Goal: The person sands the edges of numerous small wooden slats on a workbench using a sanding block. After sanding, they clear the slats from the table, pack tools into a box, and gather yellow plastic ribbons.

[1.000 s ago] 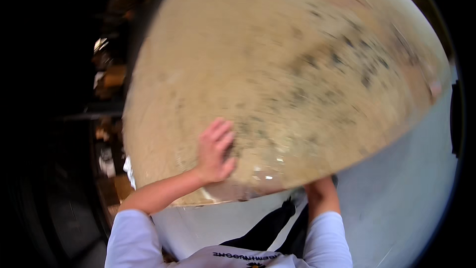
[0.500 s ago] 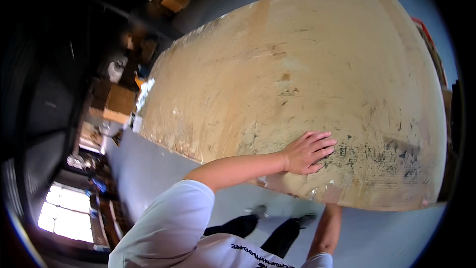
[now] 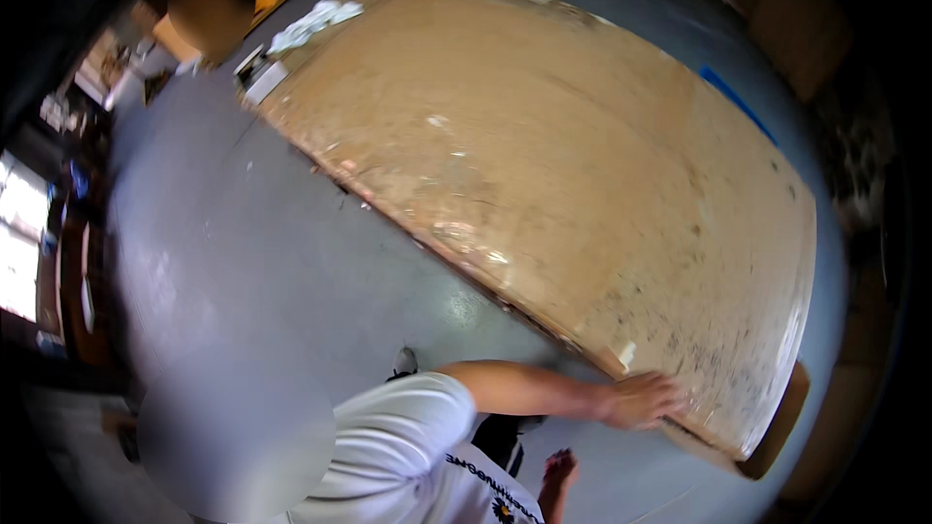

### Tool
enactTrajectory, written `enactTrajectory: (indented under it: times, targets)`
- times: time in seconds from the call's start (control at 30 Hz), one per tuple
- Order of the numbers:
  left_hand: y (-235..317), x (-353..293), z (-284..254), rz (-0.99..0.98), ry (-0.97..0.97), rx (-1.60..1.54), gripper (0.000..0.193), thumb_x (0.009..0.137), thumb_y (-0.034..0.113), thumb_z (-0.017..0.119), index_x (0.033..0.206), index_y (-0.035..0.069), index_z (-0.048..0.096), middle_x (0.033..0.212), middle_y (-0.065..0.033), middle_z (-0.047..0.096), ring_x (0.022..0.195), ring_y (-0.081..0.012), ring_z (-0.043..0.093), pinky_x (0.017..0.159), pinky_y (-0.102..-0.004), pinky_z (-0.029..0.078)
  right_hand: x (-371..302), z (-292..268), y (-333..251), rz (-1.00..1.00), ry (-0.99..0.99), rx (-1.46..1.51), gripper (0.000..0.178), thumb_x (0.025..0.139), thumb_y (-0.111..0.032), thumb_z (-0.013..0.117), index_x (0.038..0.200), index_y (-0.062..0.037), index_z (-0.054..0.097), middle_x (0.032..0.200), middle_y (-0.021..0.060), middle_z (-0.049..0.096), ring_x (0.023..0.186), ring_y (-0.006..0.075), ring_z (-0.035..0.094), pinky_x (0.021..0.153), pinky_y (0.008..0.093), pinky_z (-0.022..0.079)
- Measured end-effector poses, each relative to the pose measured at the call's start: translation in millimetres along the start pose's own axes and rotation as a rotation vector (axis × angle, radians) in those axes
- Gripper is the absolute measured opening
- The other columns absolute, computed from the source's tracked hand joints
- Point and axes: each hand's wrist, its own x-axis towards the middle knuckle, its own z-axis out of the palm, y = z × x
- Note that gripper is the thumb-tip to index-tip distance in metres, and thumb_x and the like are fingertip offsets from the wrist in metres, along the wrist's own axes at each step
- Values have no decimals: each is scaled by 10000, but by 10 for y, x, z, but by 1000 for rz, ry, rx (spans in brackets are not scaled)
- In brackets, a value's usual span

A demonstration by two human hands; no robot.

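A large cardboard-covered table [image 3: 544, 155], scuffed and taped, fills most of the view and slants down toward the lower right. At its near right edge, my left hand [image 3: 646, 401] lies palm down on the cardboard, fingers stretched out and slightly blurred, holding nothing. My right hand [image 3: 560, 467] hangs below that edge, apart from the table. Blur and its small size hide how its fingers are bent. A scrap of pale tape [image 3: 627, 354] sticks to the surface near my left hand.
White crumpled cloth or plastic [image 3: 316, 24] and a small white box [image 3: 266, 82] lie at the table's far left end. Something blue [image 3: 738, 105] shows past the far edge. Cardboard boxes [image 3: 199, 19] stand beyond, and grey floor [image 3: 243, 233] stretches along the left.
The view has swung, so the table now lies more diagonally. My left hand has moved to the table's near edge. My right hand has come out from under the edge, lower down.
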Motion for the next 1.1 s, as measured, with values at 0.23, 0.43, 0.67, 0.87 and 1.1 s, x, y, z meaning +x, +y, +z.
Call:
enactTrajectory:
  times: [0.23,0.43,0.67,0.87,1.1]
  targets:
    - [332,-4322,-3012,-1337,-1119,343,288,890,305,651,1083,127,767,1113,-150,715,1105,-399,634,958,-674,450,-480,1778,780,-1174,-543,-1679,234,810,-250,670,681,-80,575,656,104,621,610,273,617,536,453,465]
    - [1381,-6438,-4624,-1572,-220,350,356,901,338,677,1070,25,690,1026,-212,713,970,-415,678,863,-511,548,-907,5090,1255,-117,-768,-1145,147,967,-133,638,904,-3,661,756,46,655,638,109,599,566,276,490]
    - [1146,-6902,-4806,-1619,829,26,340,954,365,656,1097,60,700,956,-147,745,943,-324,711,820,-439,562,-1153,7131,1926,-222,-1071,-1194,115,979,-111,639,947,-7,676,793,35,662,658,98,607,618,248,527]
    - [517,-6776,-6395,-1216,1503,-979,597,1058,453,418,1322,-66,550,1287,-238,621,1167,-373,616,984,-453,491,-1087,8942,2395,118,-988,-920,306,992,-316,575,883,-33,615,756,42,616,675,156,571,653,321,468]
    - [-263,-6357,-8506,-598,1486,-1268,902,1011,693,264,1462,-72,421,1492,-261,475,1383,-400,468,1160,-506,357,-1341,10778,2712,564,-1320,-292,768,1040,-629,292,1363,19,548,1289,208,652,1075,316,681,955,424,529]
